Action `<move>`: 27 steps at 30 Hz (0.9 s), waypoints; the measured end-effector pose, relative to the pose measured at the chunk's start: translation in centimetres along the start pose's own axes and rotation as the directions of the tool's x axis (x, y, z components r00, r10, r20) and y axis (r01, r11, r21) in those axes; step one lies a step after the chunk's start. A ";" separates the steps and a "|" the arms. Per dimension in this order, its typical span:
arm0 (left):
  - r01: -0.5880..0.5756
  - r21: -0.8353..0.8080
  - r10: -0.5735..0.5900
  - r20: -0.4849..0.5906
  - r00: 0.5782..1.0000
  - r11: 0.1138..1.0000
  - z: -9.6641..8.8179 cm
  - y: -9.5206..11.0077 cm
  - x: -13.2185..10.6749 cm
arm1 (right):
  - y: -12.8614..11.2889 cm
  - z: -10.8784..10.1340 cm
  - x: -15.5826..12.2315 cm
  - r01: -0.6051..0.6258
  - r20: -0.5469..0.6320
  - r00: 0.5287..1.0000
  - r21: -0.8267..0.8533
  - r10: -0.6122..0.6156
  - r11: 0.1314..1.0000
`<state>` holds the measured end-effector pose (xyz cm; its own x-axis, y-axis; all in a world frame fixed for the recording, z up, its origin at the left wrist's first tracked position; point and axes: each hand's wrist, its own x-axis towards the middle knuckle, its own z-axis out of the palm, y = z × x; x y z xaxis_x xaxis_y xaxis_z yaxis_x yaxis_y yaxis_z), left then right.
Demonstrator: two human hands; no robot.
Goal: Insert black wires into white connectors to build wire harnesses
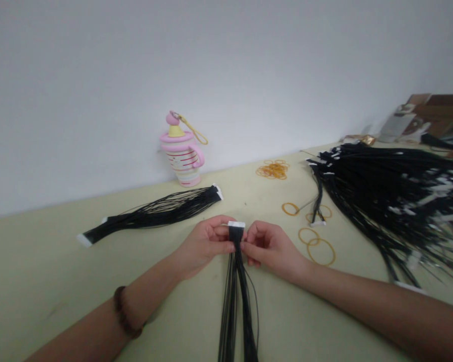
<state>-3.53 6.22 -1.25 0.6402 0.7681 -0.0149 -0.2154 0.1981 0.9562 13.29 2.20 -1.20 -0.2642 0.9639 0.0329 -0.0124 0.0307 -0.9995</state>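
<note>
Between my two hands hangs a black wire harness (236, 233) with a white connector along its top end, its strands running down toward the bottom of the view. My left hand (213, 238) pinches it just under the connector from the left side. On the other side my right hand (267, 244) has its thumb and fingers closed on the same wires; its fingertips are partly hidden. Behind my left hand, another wire harness (151, 215) lies flat on the table, white connectors at both ends.
Loose rubber bands (321, 252) lie right of my hands, with a heap of rubber bands (273, 170) farther back. A large pile of wire harnesses (396, 186) covers the right side. A pink striped cup (183, 160) stands by the wall. Cardboard boxes (438, 113) sit at far right.
</note>
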 end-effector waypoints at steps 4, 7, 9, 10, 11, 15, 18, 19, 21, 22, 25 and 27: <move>0.006 0.003 -0.006 0.006 1.000 1.000 -0.1 0.0 0.1 | 0.2 -0.1 0.0 0.015 0.010 1.000 -0.001 -0.015 1.000; 0.008 0.027 -0.009 0.012 1.000 1.000 0.0 0.1 0.1 | 0.5 -0.1 0.0 0.082 0.004 0.997 -0.017 -0.082 0.997; -0.002 0.045 0.001 0.029 1.000 0.999 0.2 0.3 0.0 | 0.7 0.0 0.0 0.145 -0.003 0.989 -0.059 -0.146 0.988; -0.009 0.056 0.007 0.038 0.999 0.998 0.3 0.3 -0.1 | 0.7 0.1 0.0 0.173 -0.008 0.985 -0.096 -0.175 0.980; -0.013 0.066 0.011 0.042 0.999 0.998 0.4 0.4 -0.1 | 0.7 0.2 -0.1 0.198 -0.018 0.979 -0.144 -0.203 0.969; 0.003 0.123 -0.007 0.032 0.999 0.992 1.1 0.5 -0.2 | 0.5 0.4 -0.7 0.332 -0.037 0.922 -0.436 -0.385 0.836; 0.001 0.152 -0.001 -0.003 1.000 0.988 1.5 0.2 -0.1 | 0.2 0.1 -1.1 0.412 0.079 0.883 -0.602 -0.462 0.684; 0.004 0.155 -0.001 -0.017 1.000 0.988 1.5 0.1 0.0 | 0.1 -0.1 -1.2 0.427 0.114 0.876 -0.633 -0.468 0.646; 0.015 0.157 -0.010 -0.028 1.000 0.988 1.5 0.0 0.1 | 0.1 -0.5 -1.1 0.465 0.156 0.852 -0.663 -0.499 0.587; 0.018 0.165 -0.014 -0.027 1.000 0.986 1.5 0.0 0.2 | 0.0 -0.7 -1.0 0.490 0.165 0.835 -0.658 -0.525 0.572; 0.015 0.208 -0.014 -0.003 1.000 0.978 1.4 0.0 0.2 | 0.0 -1.1 -0.3 0.528 0.097 0.804 -0.570 -0.587 0.629; 0.016 0.250 -0.024 0.029 0.999 0.968 1.4 0.1 0.2 | -0.1 -1.2 0.2 0.475 -0.008 0.834 -0.497 -0.551 0.726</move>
<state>-2.42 5.51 -0.78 0.6664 0.7450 -0.0295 -0.0141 0.0521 0.9985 14.40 2.69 -1.09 -0.2061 0.7893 0.5784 0.3452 0.6117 -0.7118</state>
